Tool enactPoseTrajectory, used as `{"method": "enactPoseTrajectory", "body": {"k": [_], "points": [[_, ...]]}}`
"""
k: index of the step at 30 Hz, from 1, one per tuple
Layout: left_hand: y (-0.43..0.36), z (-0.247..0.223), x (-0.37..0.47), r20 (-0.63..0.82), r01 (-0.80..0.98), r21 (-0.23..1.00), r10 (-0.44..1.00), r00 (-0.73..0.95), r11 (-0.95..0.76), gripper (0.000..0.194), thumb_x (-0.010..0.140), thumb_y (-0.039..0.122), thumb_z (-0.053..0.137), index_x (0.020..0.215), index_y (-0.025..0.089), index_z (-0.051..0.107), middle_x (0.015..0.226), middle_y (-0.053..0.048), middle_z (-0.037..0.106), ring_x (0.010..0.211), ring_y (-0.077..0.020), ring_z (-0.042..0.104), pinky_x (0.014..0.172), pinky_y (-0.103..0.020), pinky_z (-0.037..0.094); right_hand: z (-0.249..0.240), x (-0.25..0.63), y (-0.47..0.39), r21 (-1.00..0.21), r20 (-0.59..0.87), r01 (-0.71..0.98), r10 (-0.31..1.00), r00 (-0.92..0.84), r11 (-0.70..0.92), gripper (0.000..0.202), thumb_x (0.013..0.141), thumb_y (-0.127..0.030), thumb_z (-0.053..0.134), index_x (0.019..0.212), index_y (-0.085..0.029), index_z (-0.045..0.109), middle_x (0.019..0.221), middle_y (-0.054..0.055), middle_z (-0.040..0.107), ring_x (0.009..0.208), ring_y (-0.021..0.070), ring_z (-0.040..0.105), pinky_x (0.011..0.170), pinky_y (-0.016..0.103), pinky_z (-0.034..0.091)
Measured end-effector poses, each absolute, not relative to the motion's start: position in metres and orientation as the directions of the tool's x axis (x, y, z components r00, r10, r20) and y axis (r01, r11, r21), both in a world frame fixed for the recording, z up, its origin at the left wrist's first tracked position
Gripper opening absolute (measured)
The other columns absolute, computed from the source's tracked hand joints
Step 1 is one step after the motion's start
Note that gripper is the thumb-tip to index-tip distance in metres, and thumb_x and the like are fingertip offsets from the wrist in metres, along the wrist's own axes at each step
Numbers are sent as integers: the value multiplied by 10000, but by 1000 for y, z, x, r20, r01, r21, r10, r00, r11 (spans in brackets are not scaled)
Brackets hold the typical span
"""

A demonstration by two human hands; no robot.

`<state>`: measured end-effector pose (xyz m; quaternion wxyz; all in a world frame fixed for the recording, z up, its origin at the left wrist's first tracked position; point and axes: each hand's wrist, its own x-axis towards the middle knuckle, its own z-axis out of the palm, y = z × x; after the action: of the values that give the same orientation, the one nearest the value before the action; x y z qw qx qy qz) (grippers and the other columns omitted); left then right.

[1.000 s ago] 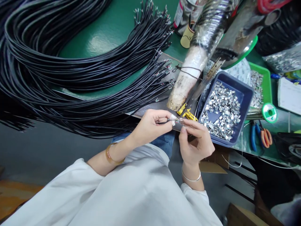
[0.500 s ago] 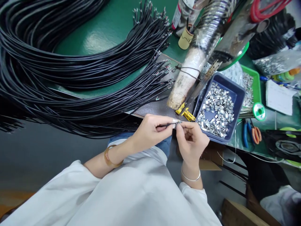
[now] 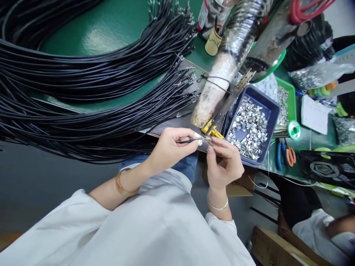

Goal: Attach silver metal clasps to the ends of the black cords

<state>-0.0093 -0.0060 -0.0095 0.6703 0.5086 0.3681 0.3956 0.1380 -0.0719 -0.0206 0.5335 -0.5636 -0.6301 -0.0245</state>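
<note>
My left hand [image 3: 174, 149] pinches a black cable [image 3: 186, 141] close to its stripped end, which points right. White tape or a cover wraps one of its fingertips. Just right of the cable end is my right hand [image 3: 225, 159], its fingers bent and thumb apart from the index finger; whether it touches the thin wire ends is too small to tell. Behind the hands lies a yellow-handled tool [image 3: 213, 131]. To their right stands a blue tray [image 3: 273, 107] of small metal pieces [image 3: 249, 127].
Bundles of black cables [image 3: 111, 81] cover the left of the green table [image 3: 102, 38]. A wrapped duct [image 3: 212, 85] slants behind the hands. Pliers [image 3: 280, 156], a solder spool [image 3: 294, 130] and a green tray [image 3: 290, 96] lie right. Another person's sleeve [image 3: 313, 229] shows lower right.
The view has shifted, so the table things sit further left. My right hand's fingers have parted from the pinch at the cable end, while my left hand keeps hold of the cable.
</note>
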Motion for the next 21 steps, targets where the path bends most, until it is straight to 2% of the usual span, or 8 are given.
{"method": "enactPoseTrajectory", "body": {"k": [8,15,21], "points": [[-5,-9,-4,-86,-183,968,910,406,173,104,805,206,709,782,118,758,736,-28,727,630,-86,618,600,-161,498,-24,136,-64,-582,696,724,688,207,371,218,832,-41,717,937,-221,654,998,28,759,891,162,749,756,316,654],[-4,-7,-3,-66,-216,963,921,383,158,104,788,212,732,811,118,771,757,-32,734,640,-89,614,598,-164,503,-18,134,-61,-538,725,763,659,203,358,181,813,-66,752,883,-215,677,979,25,758,896,168,749,799,335,661],[-3,-10,-8,-97,-157,971,893,439,182,109,803,207,713,801,116,773,644,-13,663,542,-71,510,496,-175,396,-24,135,-68,-541,717,737,680,153,405,201,814,-49,722,900,-210,638,1040,53,755,912,174,757,748,314,672]]}}
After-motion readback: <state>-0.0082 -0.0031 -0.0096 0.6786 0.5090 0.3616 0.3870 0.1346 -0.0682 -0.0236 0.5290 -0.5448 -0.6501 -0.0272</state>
